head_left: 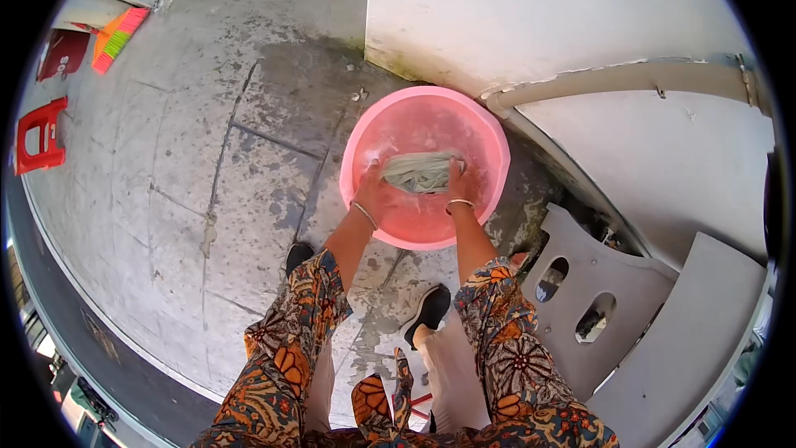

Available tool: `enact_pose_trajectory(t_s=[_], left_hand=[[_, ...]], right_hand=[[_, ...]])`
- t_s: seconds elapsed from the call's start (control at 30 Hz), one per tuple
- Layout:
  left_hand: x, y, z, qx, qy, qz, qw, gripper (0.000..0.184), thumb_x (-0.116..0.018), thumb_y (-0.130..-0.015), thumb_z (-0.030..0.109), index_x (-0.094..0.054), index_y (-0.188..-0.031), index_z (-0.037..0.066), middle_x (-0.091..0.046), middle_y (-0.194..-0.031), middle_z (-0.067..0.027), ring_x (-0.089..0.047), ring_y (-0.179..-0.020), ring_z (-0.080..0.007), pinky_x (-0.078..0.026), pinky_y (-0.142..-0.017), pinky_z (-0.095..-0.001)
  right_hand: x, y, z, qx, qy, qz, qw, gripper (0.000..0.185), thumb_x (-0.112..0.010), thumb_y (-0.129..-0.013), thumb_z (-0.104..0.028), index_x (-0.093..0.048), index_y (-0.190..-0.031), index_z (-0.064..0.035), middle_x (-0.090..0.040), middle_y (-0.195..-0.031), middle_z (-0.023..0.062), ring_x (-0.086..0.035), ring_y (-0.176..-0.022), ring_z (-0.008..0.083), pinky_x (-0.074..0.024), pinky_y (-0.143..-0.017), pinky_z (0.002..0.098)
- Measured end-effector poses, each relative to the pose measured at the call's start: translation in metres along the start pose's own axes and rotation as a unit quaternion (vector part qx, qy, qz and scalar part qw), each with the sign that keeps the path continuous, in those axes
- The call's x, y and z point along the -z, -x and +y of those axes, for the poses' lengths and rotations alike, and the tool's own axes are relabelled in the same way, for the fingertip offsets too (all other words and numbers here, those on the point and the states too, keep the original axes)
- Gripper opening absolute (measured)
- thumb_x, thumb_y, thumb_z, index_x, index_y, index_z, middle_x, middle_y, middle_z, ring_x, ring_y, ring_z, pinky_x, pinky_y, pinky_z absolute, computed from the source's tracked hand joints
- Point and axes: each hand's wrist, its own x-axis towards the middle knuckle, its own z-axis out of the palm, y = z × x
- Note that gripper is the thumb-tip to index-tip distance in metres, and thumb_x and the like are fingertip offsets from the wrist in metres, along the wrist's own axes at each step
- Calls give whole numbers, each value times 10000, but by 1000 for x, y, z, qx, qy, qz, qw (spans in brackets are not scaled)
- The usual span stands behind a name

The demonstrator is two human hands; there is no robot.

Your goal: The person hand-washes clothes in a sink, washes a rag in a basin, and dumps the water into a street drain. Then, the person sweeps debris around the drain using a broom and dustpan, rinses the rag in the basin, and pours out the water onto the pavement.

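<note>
Inside a round pink basin (427, 228) on the concrete ground lies a bunched, light grey-green cloth (419, 172), with what looks like water around it. My left hand (372, 186) is closed at the cloth's left end. At the right end, my right hand (459, 182) grips the cloth with its fingers wrapped round it. The cloth stretches between both hands, low in the basin. A bracelet circles each wrist. Parts of the fingers are hidden by the cloth and the backs of the hands.
A white wall (547, 8) with a beige pipe (630, 81) stands behind and right of the basin. A grey plastic piece with oval holes (593, 282) is at the lower right. A red stool (41, 137) and a colourful broom (118, 40) are at the far left.
</note>
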Motion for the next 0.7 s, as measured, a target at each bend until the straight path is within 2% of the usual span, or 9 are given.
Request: enact_pose_trajectory(t_s=[0.07, 0.1, 0.2, 0.3, 0.33, 0.4, 0.5, 0.6, 0.7], left_hand=[[0, 9, -3, 74, -20, -46, 996, 772, -486, -743, 666, -376, -1288, 131, -373, -1259, -142, -413, -1108, -352, -397, -808, -550], [-2, 13, -4, 109, -30, -71, 991, 797, -484, -731, 688, -364, -1302, 145, -352, -1284, -136, -395, -1132, -362, -386, -814, -573], [-35, 26, 7, 177, -13, 33, 984, 727, -466, -756, 675, -449, -1211, 108, -471, -1179, -125, -484, -1052, -302, -432, -799, -507], [-13, -18, -4, 43, 32, -169, 984, 590, -432, -821, 605, -526, -1106, 97, -548, -1070, -152, -558, -941, -273, -472, -790, -443], [-7, -25, 2, 91, 39, -213, 972, 429, -453, -860, 514, -593, -950, 119, -623, -845, -76, -608, -777, -205, -507, -709, -365], [-9, -7, 7, 132, -6, -216, 967, 405, -473, -862, 488, -590, -952, 111, -626, -849, -64, -611, -756, -202, -512, -681, -356], [-18, 55, -5, 154, 75, -323, 931, 402, -534, -854, 409, -531, -1101, 92, -602, -1015, -62, -601, -871, -185, -508, -719, -349], [-35, 102, -4, 141, 103, -377, 910, 491, -573, -840, 364, -445, -1229, 94, -551, -1146, -70, -559, -1004, -182, -476, -814, -358], [-56, 125, -34, 96, 184, -374, 904, 587, -609, -815, 350, -378, -1294, 103, -503, -1217, -97, -509, -1094, -220, -427, -899, -381]], right_hand=[[-44, 8, 20, 12, 100, 102, 990, 403, -582, -743, -363, -509, -1001, -62, -549, -982, 192, -535, -870, 378, -445, -755, 443], [-44, 17, 7, 72, 69, 46, 994, 381, -597, -726, -323, -512, -990, -62, -542, -961, 183, -533, -866, 373, -449, -749, 438], [22, 47, -54, 251, -16, -76, 965, 335, -645, -669, -185, -522, -950, -50, -517, -931, 160, -534, -849, 347, -458, -725, 408], [96, 96, -98, 370, -96, -122, 916, 224, -670, -669, -99, -538, -837, -30, -508, -885, 136, -547, -805, 302, -456, -683, 343], [117, 110, -107, 389, -120, -146, 902, 184, -672, -685, -95, -543, -795, -25, -510, -862, 124, -553, -790, 285, -455, -671, 325], [140, 123, -114, 389, -167, -210, 881, 166, -671, -730, -125, -548, -729, -13, -522, -837, 94, -569, -770, 246, -450, -657, 306], [133, 68, -85, 197, -462, -276, 820, 183, -653, -783, -182, -583, -808, -15, -550, -900, 49, -568, -762, 167, -462, -634, 291], [86, 41, -33, -31, -573, -402, 714, 336, -575, -850, -326, -571, -916, 3, -551, -1020, 100, -556, -881, 178, -466, -710, 323], [89, 86, -58, -66, -802, -338, 488, 481, -475, -877, -452, -522, -1030, 2, -506, -1113, 168, -502, -1023, 257, -446, -792, 394]])
